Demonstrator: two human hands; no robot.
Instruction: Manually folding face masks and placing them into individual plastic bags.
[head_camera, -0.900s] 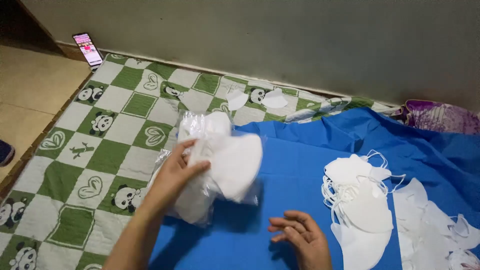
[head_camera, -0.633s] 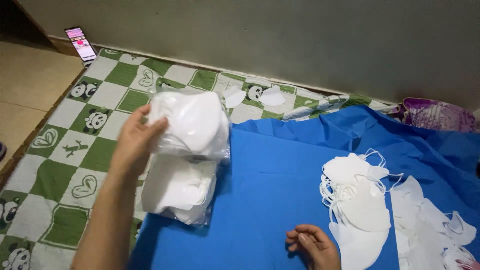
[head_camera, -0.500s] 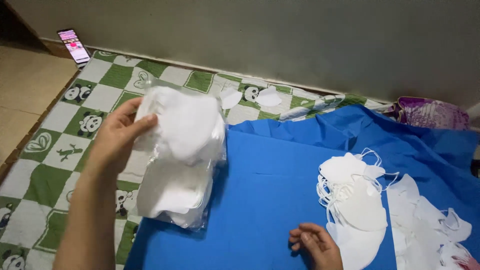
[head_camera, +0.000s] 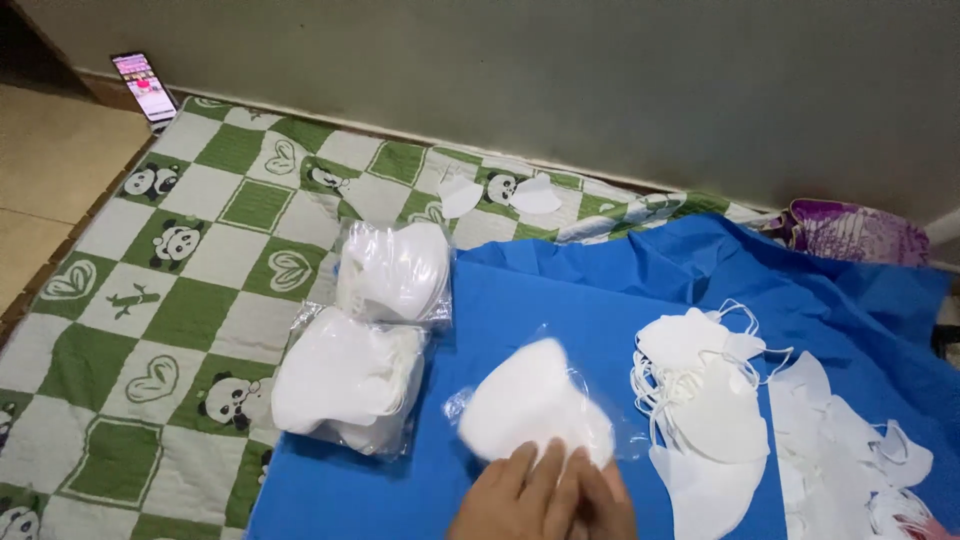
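Observation:
My left hand (head_camera: 505, 497) and my right hand (head_camera: 603, 500) meet at the bottom edge, fingers side by side on the near end of a clear plastic bag of white face masks (head_camera: 530, 402). That bag lies on the blue cloth (head_camera: 560, 300) and is blurred by motion. Two more filled bags of masks rest to the left, one (head_camera: 393, 270) farther away and one (head_camera: 345, 382) nearer, straddling the cloth's edge and the mat. A loose pile of white masks with ear loops (head_camera: 700, 385) sits to the right of my hands.
A green-and-white checked panda mat (head_camera: 190, 260) covers the floor at left. A lit phone (head_camera: 145, 88) leans at the far left corner. Two stray white mask pieces (head_camera: 500, 195) lie near the wall. More flat white pieces (head_camera: 850, 450) and purple fabric (head_camera: 860, 232) are at right.
My left hand lifted a filled bag and laid it on the mat beyond the other bag, then came back. Both hands now grip a third bag on the blue cloth.

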